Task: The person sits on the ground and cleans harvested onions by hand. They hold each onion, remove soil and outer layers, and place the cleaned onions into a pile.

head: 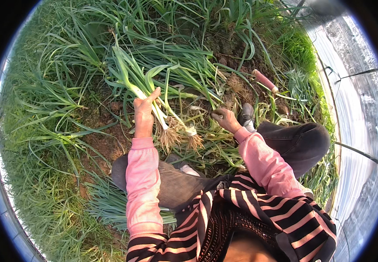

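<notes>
My left hand [144,113] grips a few leeks [137,90] by their pale shanks, thumb laid across the stalks. Their green leaves reach up and to the left, while the white bases and shaggy roots [169,137] hang out to the right of my wrist. To the right, my right hand [225,119] has its fingers curled over withered leaves, near the roots of other leeks; whether something small is pinched in it is hard to see. A pile of pulled leeks [179,72] lies just beyond both hands, roots to the right.
A pink-red cylindrical object [265,81] with pale ends lies on the soil at the upper right. Stripped yellowish leaves [231,144] litter the ground between my legs. More leeks [110,199] lie by my left leg. Standing plants surround me; plastic sheeting [355,114] runs along the right.
</notes>
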`<move>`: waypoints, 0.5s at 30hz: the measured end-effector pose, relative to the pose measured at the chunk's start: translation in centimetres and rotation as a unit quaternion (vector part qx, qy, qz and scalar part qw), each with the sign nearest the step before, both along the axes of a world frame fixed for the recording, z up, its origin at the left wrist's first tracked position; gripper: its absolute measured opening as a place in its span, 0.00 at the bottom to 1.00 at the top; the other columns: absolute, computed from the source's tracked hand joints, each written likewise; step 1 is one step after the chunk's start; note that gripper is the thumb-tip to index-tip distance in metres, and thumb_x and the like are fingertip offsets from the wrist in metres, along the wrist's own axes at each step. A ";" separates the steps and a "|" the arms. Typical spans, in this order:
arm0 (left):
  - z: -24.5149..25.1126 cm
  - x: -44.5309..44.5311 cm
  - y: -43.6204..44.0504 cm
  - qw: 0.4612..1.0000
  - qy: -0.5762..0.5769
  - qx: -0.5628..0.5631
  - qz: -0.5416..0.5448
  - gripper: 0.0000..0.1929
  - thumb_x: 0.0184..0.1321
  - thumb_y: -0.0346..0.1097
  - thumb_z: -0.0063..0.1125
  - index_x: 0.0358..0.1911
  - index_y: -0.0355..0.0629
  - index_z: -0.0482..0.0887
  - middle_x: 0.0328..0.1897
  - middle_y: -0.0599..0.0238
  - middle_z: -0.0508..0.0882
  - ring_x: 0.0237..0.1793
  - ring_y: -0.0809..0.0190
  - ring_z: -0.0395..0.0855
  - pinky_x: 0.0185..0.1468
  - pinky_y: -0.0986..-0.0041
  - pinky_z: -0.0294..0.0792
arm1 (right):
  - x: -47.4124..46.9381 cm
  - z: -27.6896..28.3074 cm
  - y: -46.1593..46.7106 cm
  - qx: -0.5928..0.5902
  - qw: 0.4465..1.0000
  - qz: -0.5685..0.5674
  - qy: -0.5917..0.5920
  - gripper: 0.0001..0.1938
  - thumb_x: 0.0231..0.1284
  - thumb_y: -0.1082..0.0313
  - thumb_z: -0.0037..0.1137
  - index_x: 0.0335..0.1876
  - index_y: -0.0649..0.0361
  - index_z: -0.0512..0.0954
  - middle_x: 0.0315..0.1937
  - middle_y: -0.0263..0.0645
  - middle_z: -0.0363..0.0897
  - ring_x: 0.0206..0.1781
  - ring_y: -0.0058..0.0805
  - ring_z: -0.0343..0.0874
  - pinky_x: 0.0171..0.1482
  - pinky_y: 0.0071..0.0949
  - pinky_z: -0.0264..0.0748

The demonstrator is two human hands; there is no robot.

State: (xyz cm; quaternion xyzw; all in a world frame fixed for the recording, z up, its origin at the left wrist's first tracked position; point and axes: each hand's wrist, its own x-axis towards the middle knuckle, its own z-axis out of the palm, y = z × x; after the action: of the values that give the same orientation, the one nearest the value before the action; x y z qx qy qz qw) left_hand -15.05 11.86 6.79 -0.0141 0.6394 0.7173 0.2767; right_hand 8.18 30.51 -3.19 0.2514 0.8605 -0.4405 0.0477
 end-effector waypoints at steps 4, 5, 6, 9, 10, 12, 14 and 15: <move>-0.4 0.6 0.9 1.000 -0.004 -0.004 0.024 0.13 0.44 0.28 0.72 0.32 0.33 0.82 0.24 0.61 0.83 0.17 0.69 0.75 0.20 0.78 0.67 | -4.5 6.5 -3.6 -0.174 0.968 0.101 0.151 0.23 0.61 0.53 0.55 0.54 0.64 0.72 0.41 0.45 0.80 0.45 0.30 0.80 0.49 0.30 0.75; -0.4 0.4 1.0 0.999 0.001 -0.001 0.034 0.13 0.44 0.28 0.72 0.32 0.33 0.82 0.24 0.61 0.83 0.17 0.69 0.75 0.20 0.78 0.67 | -4.6 7.4 -4.8 -0.131 0.953 0.173 0.211 0.24 0.61 0.55 0.56 0.55 0.65 0.70 0.40 0.47 0.80 0.44 0.33 0.81 0.48 0.30 0.76; -0.4 0.1 0.8 0.999 -0.002 -0.015 0.046 0.12 0.44 0.28 0.73 0.31 0.33 0.82 0.24 0.61 0.83 0.17 0.69 0.75 0.20 0.79 0.67 | -4.5 7.9 -5.5 -0.034 0.968 0.195 0.156 0.21 0.59 0.58 0.57 0.52 0.65 0.71 0.36 0.50 0.79 0.41 0.42 0.81 0.45 0.34 0.76; -0.3 -1.0 -0.2 0.996 0.017 -0.031 0.085 0.12 0.45 0.28 0.73 0.31 0.33 0.83 0.25 0.60 0.84 0.18 0.69 0.76 0.22 0.80 0.67 | -2.5 6.8 -6.1 0.100 0.950 0.199 0.217 0.10 0.60 0.66 0.53 0.38 0.65 0.71 0.28 0.48 0.75 0.32 0.49 0.77 0.34 0.39 0.73; -0.4 -1.2 -0.4 0.996 0.006 -0.011 0.085 0.11 0.45 0.28 0.72 0.31 0.33 0.83 0.25 0.59 0.84 0.18 0.69 0.76 0.22 0.80 0.67 | -1.7 5.8 -5.8 0.070 0.957 0.190 0.208 0.08 0.61 0.68 0.52 0.37 0.65 0.71 0.28 0.48 0.75 0.32 0.49 0.77 0.33 0.39 0.72; -0.5 -1.4 -0.7 0.996 -0.007 0.005 0.086 0.11 0.44 0.27 0.72 0.31 0.32 0.83 0.26 0.59 0.85 0.18 0.69 0.77 0.21 0.80 0.67 | -0.2 3.8 -4.6 0.009 0.962 0.137 0.235 0.05 0.60 0.72 0.50 0.34 0.65 0.70 0.28 0.50 0.75 0.31 0.49 0.76 0.33 0.40 0.72; -0.6 -1.2 -0.5 0.996 -0.002 -0.002 0.090 0.12 0.44 0.27 0.73 0.31 0.33 0.83 0.26 0.59 0.85 0.18 0.69 0.77 0.21 0.80 0.67 | 0.2 2.3 -1.9 0.104 0.982 0.101 0.119 0.06 0.56 0.73 0.49 0.38 0.61 0.72 0.26 0.51 0.77 0.32 0.51 0.79 0.33 0.42 0.74; -0.6 -1.0 -0.3 0.996 0.012 -0.004 0.083 0.12 0.44 0.27 0.73 0.32 0.33 0.83 0.26 0.59 0.85 0.19 0.69 0.78 0.21 0.79 0.67 | 0.0 1.9 -0.6 0.164 0.984 0.074 -0.005 0.05 0.54 0.71 0.50 0.36 0.60 0.73 0.24 0.51 0.77 0.30 0.51 0.79 0.33 0.43 0.75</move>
State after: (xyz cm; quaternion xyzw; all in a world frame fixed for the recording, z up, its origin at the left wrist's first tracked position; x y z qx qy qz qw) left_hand -16.03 11.56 6.21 -0.0599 0.6423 0.7351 0.2085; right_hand 8.19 29.94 -1.32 0.1941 0.9369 -0.2875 0.0426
